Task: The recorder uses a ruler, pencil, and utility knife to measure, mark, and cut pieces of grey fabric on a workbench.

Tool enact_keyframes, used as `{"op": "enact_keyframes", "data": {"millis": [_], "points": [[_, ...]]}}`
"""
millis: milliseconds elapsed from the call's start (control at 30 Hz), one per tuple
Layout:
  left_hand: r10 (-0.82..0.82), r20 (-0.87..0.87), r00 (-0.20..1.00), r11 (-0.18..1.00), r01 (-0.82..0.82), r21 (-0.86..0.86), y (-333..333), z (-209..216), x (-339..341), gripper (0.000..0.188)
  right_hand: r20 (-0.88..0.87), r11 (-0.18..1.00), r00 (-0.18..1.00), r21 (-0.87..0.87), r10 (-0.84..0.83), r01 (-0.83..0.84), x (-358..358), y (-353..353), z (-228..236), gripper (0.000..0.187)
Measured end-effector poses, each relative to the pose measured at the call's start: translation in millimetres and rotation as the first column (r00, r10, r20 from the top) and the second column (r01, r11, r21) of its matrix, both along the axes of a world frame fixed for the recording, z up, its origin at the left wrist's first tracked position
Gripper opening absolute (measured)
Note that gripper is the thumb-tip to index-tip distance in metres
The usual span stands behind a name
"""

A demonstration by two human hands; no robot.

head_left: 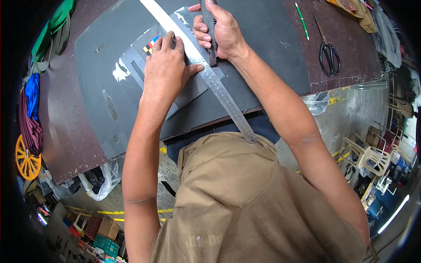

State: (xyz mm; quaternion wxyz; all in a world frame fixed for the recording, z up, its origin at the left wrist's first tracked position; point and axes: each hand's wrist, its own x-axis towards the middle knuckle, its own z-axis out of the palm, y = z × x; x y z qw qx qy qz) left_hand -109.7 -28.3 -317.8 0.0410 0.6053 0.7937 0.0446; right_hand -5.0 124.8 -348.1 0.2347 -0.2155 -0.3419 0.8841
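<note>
Your left fingers (167,41) lie spread, clutching nothing, the thumb on the metal ruler (223,94); your right fingers (201,38) are curled around a dark, tooth-edged tool (208,19). From your head view, the ruler's long axis slants from beyond the left fingertips, rightward past the thumb, to your brown shirt (228,184). Your left hand is nearer, touching it; the right is just beside.

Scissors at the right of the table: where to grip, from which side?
Scissors: probably best gripped by the black handle loops, coming from the tabletop's near edge. They lie with the loops toward that edge and the blades pointing away; the loops' openings offer finger room.
</note>
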Motion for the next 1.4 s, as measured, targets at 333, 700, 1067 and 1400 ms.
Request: {"op": "enact_keyframes", "data": {"millis": [333,700,1067,1400], "points": [[0.013,-0.029,0.999,0.999,-0.014,-0.035,0.0,-2.3,2.0,0.093,-0.001,0.999,1.000,-0.030,0.017,-0.017,0.8,0.4,-7.9,0.052],[0.002,-0.006,1.000,1.000,-0.002,-0.007,0.2,-9.1,-0.5,0.092,-0.030,1.000,0.999,-0.008,0.023,-0.024,-2.9,0.2,-16.5,0.047],[0.008,0.004,1.000,1.000,-0.008,-0.007,-0.6,-7.1,1.6,0.092,0.001,0.997,1.000,0.082,-0.002,0.002,-5.8,-6.1,-15.9,0.043],[0.007,0.004,1.000,1.000,-0.007,0.016,-2.5,-6.2,-5.3,0.090,0.029,0.563,0.959,0.814,-0.283,0.142,-28.5,-23.6,-15.1,0.049]]}}
